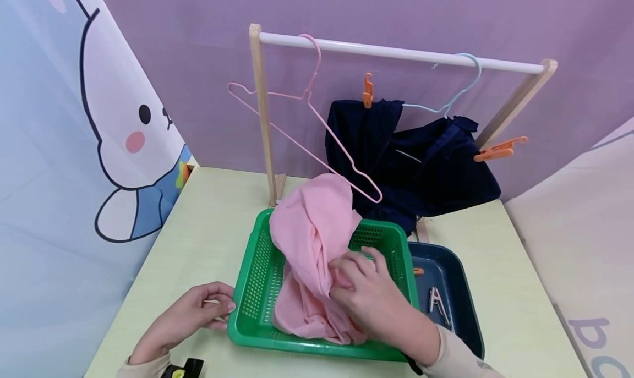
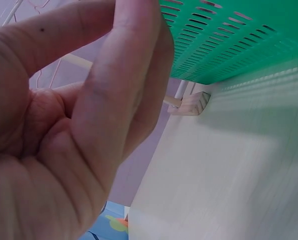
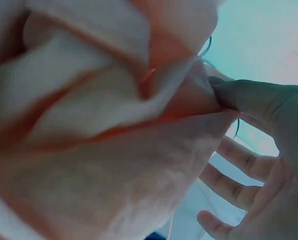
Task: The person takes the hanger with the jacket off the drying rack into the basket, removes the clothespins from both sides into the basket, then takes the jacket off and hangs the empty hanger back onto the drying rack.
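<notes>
A pink cloth garment (image 1: 317, 229), bunched and folded, lies in the green basket (image 1: 242, 290) and rises above its back rim. My right hand (image 1: 369, 295) pinches a fold of it between thumb and fingers, while its other fingers spread apart in the right wrist view. At the basket's left rim, my left hand (image 1: 198, 312) grips the edge with bent fingers and thumb. The fingertips meet the green plastic at the top of the left wrist view. Behind the basket, a pink hanger (image 1: 307, 97) hangs bare from the rack's white rail (image 1: 396, 50).
Dark navy clothing (image 1: 421, 163) hangs on a light blue hanger (image 1: 465, 86), with orange clothespins (image 1: 367, 91) clipped to it. Right of the basket stands a dark blue tray (image 1: 465, 290) holding clothespins (image 1: 438, 306). The rack's wooden posts (image 1: 262, 114) stand behind the basket.
</notes>
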